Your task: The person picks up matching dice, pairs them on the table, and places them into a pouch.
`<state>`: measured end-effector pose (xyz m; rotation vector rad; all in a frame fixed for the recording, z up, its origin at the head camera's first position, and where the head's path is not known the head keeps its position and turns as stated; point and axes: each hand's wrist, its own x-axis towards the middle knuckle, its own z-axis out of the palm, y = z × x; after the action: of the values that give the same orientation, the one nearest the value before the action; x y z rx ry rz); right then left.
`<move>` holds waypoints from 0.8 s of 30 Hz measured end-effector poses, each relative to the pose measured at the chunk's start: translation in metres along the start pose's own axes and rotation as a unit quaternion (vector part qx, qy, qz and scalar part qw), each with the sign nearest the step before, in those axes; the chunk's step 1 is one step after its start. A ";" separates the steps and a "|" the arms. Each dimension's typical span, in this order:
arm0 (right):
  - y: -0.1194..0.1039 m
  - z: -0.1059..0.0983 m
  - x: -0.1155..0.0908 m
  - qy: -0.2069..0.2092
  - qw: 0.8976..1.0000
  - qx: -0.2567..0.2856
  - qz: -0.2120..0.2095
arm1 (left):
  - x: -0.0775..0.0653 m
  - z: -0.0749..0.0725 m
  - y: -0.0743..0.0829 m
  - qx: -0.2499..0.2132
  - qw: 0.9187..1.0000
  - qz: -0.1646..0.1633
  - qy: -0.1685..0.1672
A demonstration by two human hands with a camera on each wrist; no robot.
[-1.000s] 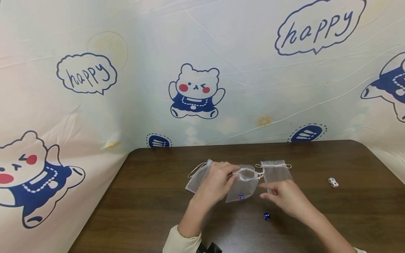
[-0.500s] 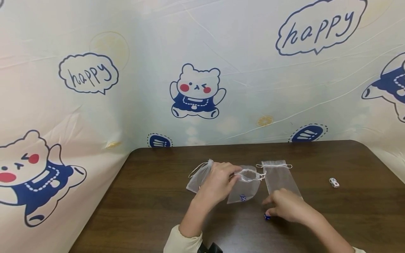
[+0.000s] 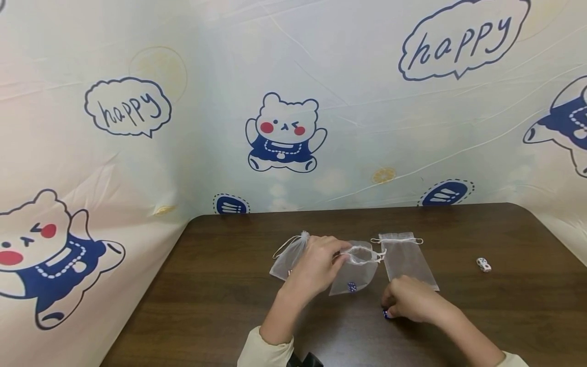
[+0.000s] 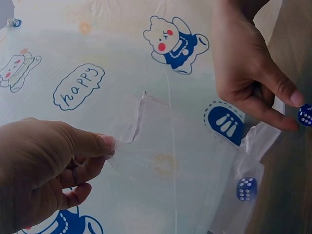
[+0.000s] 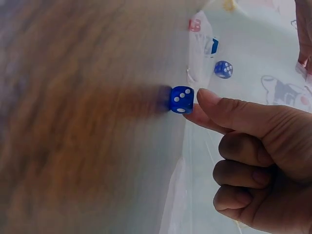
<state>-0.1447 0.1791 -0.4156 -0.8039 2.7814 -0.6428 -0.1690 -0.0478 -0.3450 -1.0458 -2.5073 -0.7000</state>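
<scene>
My left hand (image 3: 316, 265) pinches the rim of the middle sheer white drawstring pouch (image 3: 343, 278) between thumb and fingers, its mouth spread in a round loop. A blue die (image 3: 352, 287) with white pips sits low inside that pouch. At the table, my right hand (image 3: 415, 300) has thumb and index finger on another blue die (image 5: 182, 100), pinching it at its edge; the other fingers are curled in the right wrist view. The left wrist view shows this die (image 4: 305, 115) right at the thumb and index fingertips.
Left of the middle pouch lies another sheer pouch (image 3: 286, 262), partly behind my left hand, with small dice in it. A flat sheer pouch (image 3: 408, 260) lies to the right. White dice (image 3: 483, 264) rest farther right on the dark wooden table (image 3: 206, 306). A printed cloth (image 3: 357, 127) hangs behind.
My right hand has come down and toward me from beside the middle pouch to the loose blue die, and its fingers have closed on it. My left hand stays at the pouch rim.
</scene>
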 end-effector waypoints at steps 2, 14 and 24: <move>0.000 0.001 0.000 -0.001 1.000 -0.001 0.002 | 0.000 0.000 0.000 0.001 1.000 -0.001 -0.002; 0.001 0.003 0.001 -0.006 1.000 -0.002 0.011 | 0.000 0.001 0.000 -0.006 1.000 -0.005 -0.010; 0.000 -0.028 0.001 0.049 0.998 -0.029 0.010 | 0.000 0.002 -0.001 -0.013 1.000 -0.003 -0.012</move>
<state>-0.1529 0.1883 -0.3908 -0.7733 2.9060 -0.6160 -0.1697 -0.0469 -0.3469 -1.0620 -2.5281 -0.7269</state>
